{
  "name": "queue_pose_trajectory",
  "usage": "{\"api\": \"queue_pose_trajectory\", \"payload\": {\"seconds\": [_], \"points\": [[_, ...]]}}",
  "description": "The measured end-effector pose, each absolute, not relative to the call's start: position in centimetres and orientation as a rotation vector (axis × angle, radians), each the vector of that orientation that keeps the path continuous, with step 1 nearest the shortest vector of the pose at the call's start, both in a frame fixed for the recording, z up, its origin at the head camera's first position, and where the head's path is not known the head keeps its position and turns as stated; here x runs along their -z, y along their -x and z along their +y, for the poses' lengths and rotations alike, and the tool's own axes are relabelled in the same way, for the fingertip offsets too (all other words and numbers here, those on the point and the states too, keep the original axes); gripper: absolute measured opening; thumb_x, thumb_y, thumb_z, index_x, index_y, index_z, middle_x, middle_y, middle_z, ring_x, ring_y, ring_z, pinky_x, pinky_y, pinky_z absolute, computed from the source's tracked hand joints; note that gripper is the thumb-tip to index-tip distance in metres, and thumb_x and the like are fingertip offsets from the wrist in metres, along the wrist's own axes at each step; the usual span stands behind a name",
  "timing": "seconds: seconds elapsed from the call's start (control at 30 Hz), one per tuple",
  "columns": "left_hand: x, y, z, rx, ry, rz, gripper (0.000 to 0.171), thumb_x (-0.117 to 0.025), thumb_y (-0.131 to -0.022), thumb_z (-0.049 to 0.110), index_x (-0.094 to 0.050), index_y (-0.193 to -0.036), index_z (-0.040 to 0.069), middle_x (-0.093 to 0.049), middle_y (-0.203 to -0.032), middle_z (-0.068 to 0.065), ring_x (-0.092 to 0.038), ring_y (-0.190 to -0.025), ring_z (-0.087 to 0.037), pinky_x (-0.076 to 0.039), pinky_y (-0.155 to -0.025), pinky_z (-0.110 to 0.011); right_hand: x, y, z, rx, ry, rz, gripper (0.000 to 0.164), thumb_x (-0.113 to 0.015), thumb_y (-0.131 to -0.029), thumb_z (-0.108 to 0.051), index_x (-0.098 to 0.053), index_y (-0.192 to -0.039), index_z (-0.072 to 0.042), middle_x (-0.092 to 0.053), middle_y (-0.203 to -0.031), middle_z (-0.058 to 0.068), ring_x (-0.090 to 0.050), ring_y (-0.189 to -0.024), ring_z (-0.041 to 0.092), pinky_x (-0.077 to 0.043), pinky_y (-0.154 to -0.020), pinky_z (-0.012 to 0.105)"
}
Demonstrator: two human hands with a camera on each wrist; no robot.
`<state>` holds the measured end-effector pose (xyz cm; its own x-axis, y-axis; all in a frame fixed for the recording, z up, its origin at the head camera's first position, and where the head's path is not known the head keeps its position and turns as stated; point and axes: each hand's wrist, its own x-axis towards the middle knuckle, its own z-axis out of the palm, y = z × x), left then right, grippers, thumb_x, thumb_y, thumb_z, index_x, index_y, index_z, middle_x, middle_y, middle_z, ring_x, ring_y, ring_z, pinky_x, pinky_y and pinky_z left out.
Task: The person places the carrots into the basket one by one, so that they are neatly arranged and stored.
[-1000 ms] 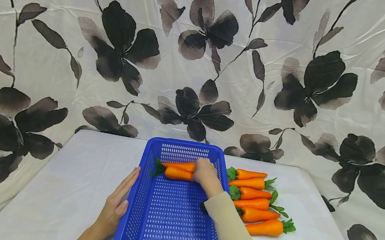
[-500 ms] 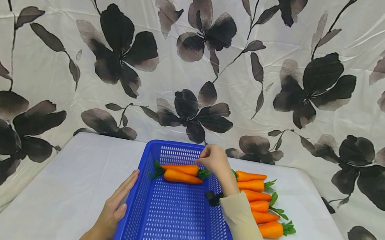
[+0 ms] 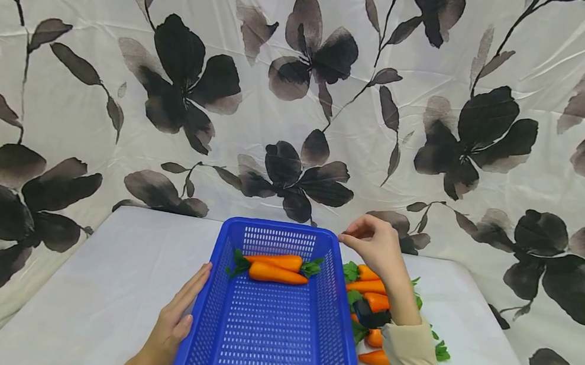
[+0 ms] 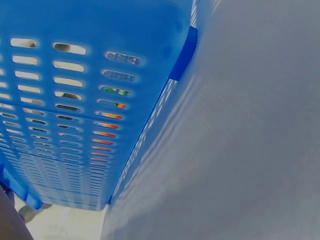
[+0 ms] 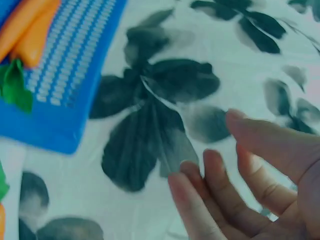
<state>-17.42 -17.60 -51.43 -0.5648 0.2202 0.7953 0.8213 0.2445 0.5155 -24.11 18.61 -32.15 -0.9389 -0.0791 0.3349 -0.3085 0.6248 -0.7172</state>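
Two orange carrots with green tops lie side by side at the far end of a blue basket (image 3: 267, 346): a rear carrot (image 3: 284, 261) and a front carrot (image 3: 277, 274). My left hand (image 3: 171, 318) rests with straight fingers against the basket's left outer wall; the left wrist view shows that slotted wall (image 4: 65, 80) up close. Beyond the basket's right rim, my right hand (image 3: 374, 244) hovers over the loose carrots, holding nothing. In the right wrist view the right hand's (image 5: 240, 185) fingers are loosely bent, the thumb apart from them.
Several loose carrots (image 3: 367, 287) lie in a column on the white table (image 3: 118, 265) right of the basket, partly hidden by the right forearm and a black wrist camera (image 3: 371, 314). A cloth with dark flowers (image 3: 289, 111) hangs behind the table.
My right hand has let go of the front carrot in the basket, risen, and moved right past the rim. My left hand has stayed at the basket's left side.
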Motion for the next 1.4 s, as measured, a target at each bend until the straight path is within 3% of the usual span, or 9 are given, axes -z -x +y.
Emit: {"api": "queue_pose_trajectory", "payload": {"seconds": [0.23, 0.4, 0.6, 0.8, 1.1, 1.4], "points": [[51.4, 17.2, -17.5, 1.320, 0.918, -1.973, 0.053, -0.028, -0.101, 0.013, -0.034, -0.148, -0.010, -0.031, -0.155, -0.029, -0.026, -0.148, -0.030, -0.019, -0.118, -0.023, 32.1, 21.5, 22.7, -1.311, -0.377, -2.362, 0.014, -0.076, -0.087, -0.007, -0.068, -0.095, 0.001, -0.067, -0.092, 0.013, -0.065, -0.082, 0.014, -0.053, -0.078, 0.015], [51.4, 17.3, -17.4, 1.316, 0.930, -1.962, 0.053, -0.028, -0.101, 0.014, -0.034, -0.148, -0.011, -0.031, -0.154, -0.030, -0.026, -0.148, -0.031, -0.019, -0.118, -0.023, 32.5, 19.9, 25.0, -1.266, -0.405, -2.267, 0.014, -0.075, -0.087, -0.003, -0.067, -0.098, 0.001, -0.065, -0.093, 0.011, -0.063, -0.086, 0.006, -0.050, -0.083, 0.012], [51.7, 17.3, -17.4, 1.325, 0.932, -1.946, 0.053, -0.027, -0.100, 0.012, -0.034, -0.147, -0.012, -0.031, -0.154, -0.030, -0.025, -0.148, -0.030, -0.019, -0.117, -0.023, 33.9, 18.5, 28.0, -1.226, -0.399, -2.245, 0.015, -0.073, -0.086, 0.002, -0.068, -0.100, 0.001, -0.066, -0.095, 0.008, -0.064, -0.089, 0.006, -0.048, -0.089, 0.012], [51.7, 17.1, -17.3, 1.354, 0.959, -1.928, 0.053, -0.027, -0.100, 0.009, -0.032, -0.147, -0.014, -0.030, -0.154, -0.032, -0.024, -0.148, -0.032, -0.019, -0.117, -0.022, 36.7, 17.5, 30.8, -1.277, -0.326, -2.258, 0.016, -0.072, -0.085, 0.006, -0.067, -0.100, 0.005, -0.066, -0.096, 0.004, -0.065, -0.089, 0.004, -0.050, -0.084, 0.013], [51.5, 17.3, -17.2, 1.382, 0.934, -1.960, 0.054, -0.028, -0.099, 0.009, -0.032, -0.149, -0.010, -0.028, -0.156, -0.029, -0.022, -0.149, -0.029, -0.018, -0.116, -0.021, 40.5, 17.4, 35.1, -1.318, -0.204, -2.438, 0.019, -0.072, -0.090, -0.007, -0.068, -0.105, 0.005, -0.069, -0.095, 0.000, -0.067, -0.086, 0.004, -0.053, -0.076, 0.014], [51.7, 17.3, -17.4, 1.364, 0.960, -1.935, 0.053, -0.028, -0.100, 0.009, -0.032, -0.148, -0.013, -0.029, -0.154, -0.031, -0.023, -0.149, -0.032, -0.019, -0.117, -0.022, 44.2, 17.5, 38.2, -1.615, -0.194, -2.735, 0.031, -0.070, -0.092, -0.013, -0.065, -0.111, 0.011, -0.070, -0.102, 0.014, -0.069, -0.087, 0.018, -0.057, -0.078, 0.026]]}}
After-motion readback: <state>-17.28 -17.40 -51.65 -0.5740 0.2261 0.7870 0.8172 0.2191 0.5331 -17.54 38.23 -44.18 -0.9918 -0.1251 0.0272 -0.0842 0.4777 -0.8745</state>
